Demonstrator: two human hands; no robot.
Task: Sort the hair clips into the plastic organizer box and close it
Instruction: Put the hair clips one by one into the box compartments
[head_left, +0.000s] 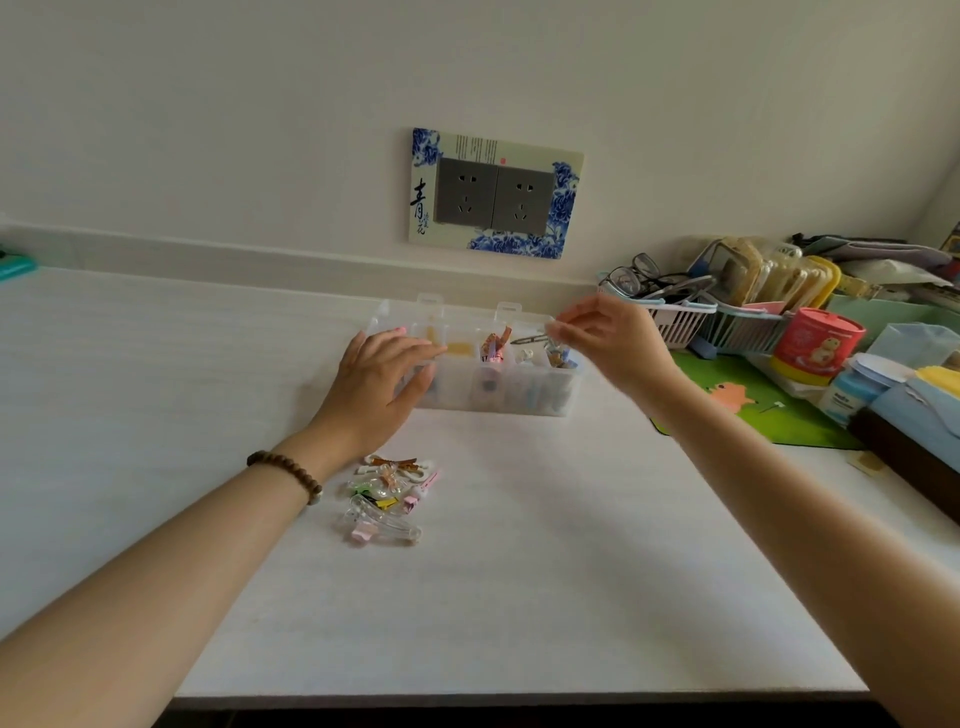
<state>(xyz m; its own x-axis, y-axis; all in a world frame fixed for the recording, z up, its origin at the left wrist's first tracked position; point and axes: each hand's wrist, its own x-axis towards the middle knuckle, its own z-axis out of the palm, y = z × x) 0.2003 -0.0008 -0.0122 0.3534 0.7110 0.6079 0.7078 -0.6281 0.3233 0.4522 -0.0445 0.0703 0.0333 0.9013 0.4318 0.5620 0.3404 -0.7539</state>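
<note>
Hands are working at the organizer box (519, 402), mid-frame: the left hand (382, 387) is resting loose-fingered on its rim, and the right hand (608, 345) is pinching a slim clip (530, 340) above the compartments. Dropped askew, the clip could be straddling a divider and blocking the lid.

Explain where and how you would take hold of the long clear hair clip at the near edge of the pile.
Pinch the long clear clip across its long edges near its right end, probably from above. It lies flat on the table, and that end juts clear of the pile, while a small pink clip crowds its left end.
</note>
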